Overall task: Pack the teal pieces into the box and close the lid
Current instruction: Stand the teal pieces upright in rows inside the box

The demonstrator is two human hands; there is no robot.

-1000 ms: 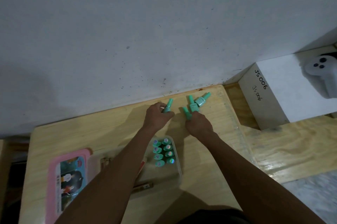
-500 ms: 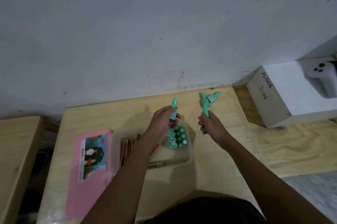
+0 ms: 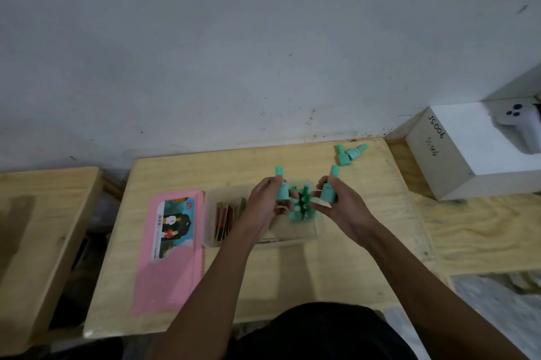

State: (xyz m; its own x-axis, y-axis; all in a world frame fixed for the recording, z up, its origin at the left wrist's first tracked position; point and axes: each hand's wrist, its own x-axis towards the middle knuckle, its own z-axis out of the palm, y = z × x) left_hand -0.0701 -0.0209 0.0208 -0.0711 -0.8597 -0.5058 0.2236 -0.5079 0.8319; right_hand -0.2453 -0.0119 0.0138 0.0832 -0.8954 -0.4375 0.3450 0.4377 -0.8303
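A clear plastic box (image 3: 295, 232) sits mid-table with several teal bottles (image 3: 303, 207) standing upright in its right part. My left hand (image 3: 265, 204) grips one teal bottle (image 3: 281, 186) upright, just above the box's left side. My right hand (image 3: 341, 204) holds another teal bottle (image 3: 330, 186) above the box's right side. Two more teal bottles (image 3: 348, 152) lie on the table at the back right, apart from both hands. The pink lid (image 3: 171, 248) lies flat to the left of the box.
Brown and red sticks (image 3: 227, 220) fill the box's left part. A white block marked JS006 (image 3: 456, 151) stands to the right with a white controller (image 3: 518, 125) on it. The wall runs along the table's back edge. A second wooden surface (image 3: 38, 230) lies left.
Both hands picked up a teal bottle from the back of the table and brought it toward the box; they now hover over it. The camera view has shifted and the lid shows fully.
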